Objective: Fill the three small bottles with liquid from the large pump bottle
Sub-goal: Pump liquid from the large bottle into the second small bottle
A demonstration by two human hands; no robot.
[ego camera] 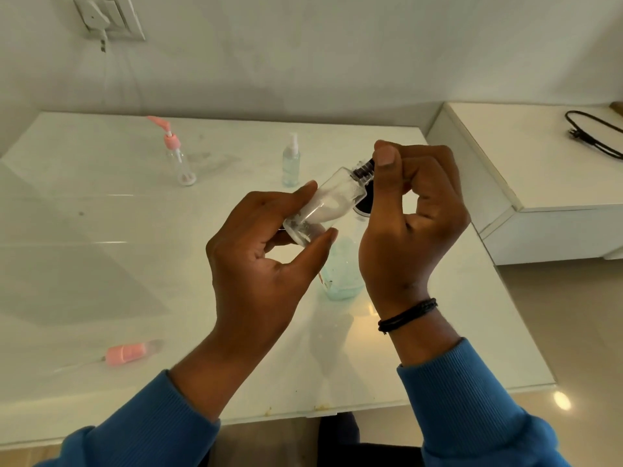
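Note:
My left hand (259,257) grips a small clear bottle (323,205) by its base, tilted with its neck up to the right. My right hand (414,217) pinches the bottle's black cap (364,170) at the neck. Below the hands a large bottle with pale blue liquid (340,274) stands on the white table (135,251), mostly hidden; its dark top (364,205) shows just under the small bottle. A clear bottle with a pink pump (177,153) stands at the back left. A small spray bottle with bluish liquid (291,161) stands at the back centre.
A pink cap piece with a thin tube (129,352) lies on the table at the front left. A white cabinet (539,183) with a black cable (593,133) on it adjoins the table on the right. A wall socket (108,18) sits at the upper left.

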